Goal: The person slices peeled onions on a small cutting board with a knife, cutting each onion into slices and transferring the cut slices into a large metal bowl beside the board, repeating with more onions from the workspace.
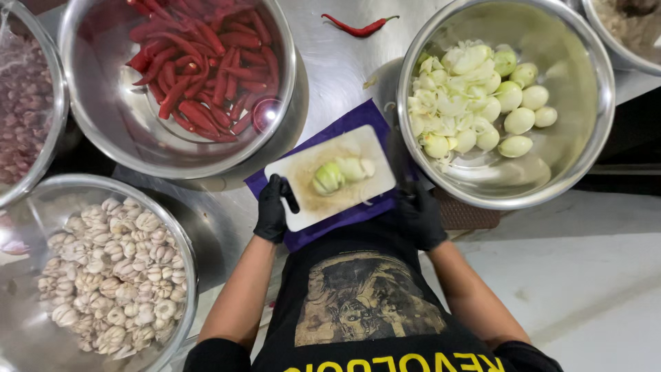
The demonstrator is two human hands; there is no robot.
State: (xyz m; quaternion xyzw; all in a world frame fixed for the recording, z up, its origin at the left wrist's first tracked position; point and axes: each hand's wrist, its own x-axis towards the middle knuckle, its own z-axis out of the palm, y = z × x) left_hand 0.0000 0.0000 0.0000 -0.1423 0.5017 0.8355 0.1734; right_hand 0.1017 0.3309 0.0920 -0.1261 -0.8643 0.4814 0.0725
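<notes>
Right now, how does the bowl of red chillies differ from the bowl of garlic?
The chilli bowl sits at the top of the view; the garlic bowl sits below it, nearer the person. The chillies are long, thin and red; the garlic bulbs are round, knobbly and off-white. Both bowls are shiny round metal bowls.

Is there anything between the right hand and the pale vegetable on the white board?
Nothing visible does. Only bare cutting board lies between the right hand and the pale vegetable. The left hand grips the opposite edge.

black gloves (pixel 272 210), purple mat (pixel 358 117), white board (pixel 310 200)
</notes>
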